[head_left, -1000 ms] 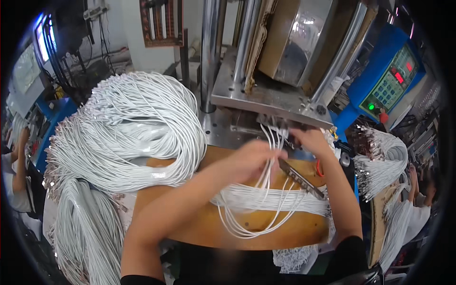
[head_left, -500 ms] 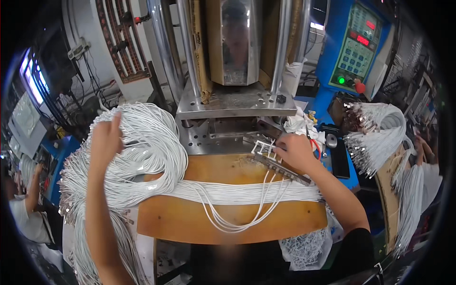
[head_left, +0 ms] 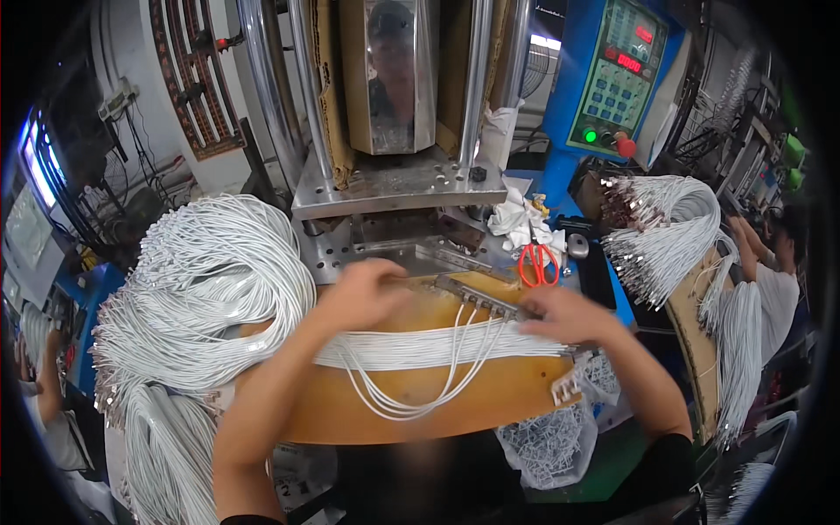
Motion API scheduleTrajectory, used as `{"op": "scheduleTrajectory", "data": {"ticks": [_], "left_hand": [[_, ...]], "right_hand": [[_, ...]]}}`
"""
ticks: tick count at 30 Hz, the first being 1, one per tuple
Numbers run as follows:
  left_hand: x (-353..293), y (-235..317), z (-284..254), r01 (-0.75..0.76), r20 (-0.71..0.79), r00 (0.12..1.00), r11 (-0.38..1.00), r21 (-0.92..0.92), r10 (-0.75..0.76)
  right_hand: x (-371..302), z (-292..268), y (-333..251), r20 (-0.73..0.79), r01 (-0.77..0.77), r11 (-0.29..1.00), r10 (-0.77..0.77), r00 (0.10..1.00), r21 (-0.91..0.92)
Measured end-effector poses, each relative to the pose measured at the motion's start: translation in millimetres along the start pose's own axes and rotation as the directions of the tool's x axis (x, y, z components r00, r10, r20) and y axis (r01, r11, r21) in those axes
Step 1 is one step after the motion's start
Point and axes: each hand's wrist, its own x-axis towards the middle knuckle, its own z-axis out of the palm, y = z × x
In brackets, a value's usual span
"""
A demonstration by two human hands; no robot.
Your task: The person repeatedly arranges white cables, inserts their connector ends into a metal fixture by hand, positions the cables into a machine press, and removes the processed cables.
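Observation:
A narrow slotted metal bar (head_left: 477, 293) lies slantwise over the wooden board, with several white cables (head_left: 455, 350) looping out of it toward me. My right hand (head_left: 569, 317) is at the bar's right end, its fingers and thumb closed around that end. My left hand (head_left: 363, 297) hovers near the bar's left end, apart from it; its fingertips are smeared by motion. A small white plastic frame piece (head_left: 567, 385), blurred, is below my right hand at the board's right edge. A flat bundle of white cables (head_left: 411, 346) runs across the board.
A press with a steel plate (head_left: 398, 188) stands behind the wooden board (head_left: 350, 411). Red-handled scissors (head_left: 538, 265) lie at its right, near a blue control box (head_left: 560, 105). Large cable coils (head_left: 219, 262) fill the left. A clear bag (head_left: 547, 446) holds white scraps. Another person (head_left: 774, 297) works at far right.
The white frame piece has left my right hand and is now lower right. My right hand has moved to the bar's end. My left hand has come from the coils toward the bar.

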Motion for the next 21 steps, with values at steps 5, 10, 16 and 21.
{"op": "scheduleTrajectory", "data": {"ticks": [5, 10, 16, 21], "left_hand": [[19, 42, 72, -0.431, -0.147, 0.897, 0.899, -0.077, 0.417], [14, 42, 71, -0.198, 0.078, 0.977, 0.980, -0.016, 0.198], [54, 6, 46, -0.268, -0.036, 0.958, 0.934, 0.236, 0.284], [79, -23, 18, -0.229, -0.001, 0.970, 0.912, 0.340, 0.244]], "right_hand": [[35, 33, 10, -0.078, -0.058, 0.992, 0.049, 0.996, -0.113], [110, 15, 21, -0.225, -0.022, 0.999, 0.013, 0.974, -0.037], [217, 42, 75, -0.426, 0.157, 0.987, -0.131, 0.895, 0.027], [255, 57, 96, -0.362, 0.117, 0.945, -0.229, 0.904, -0.304]]}}
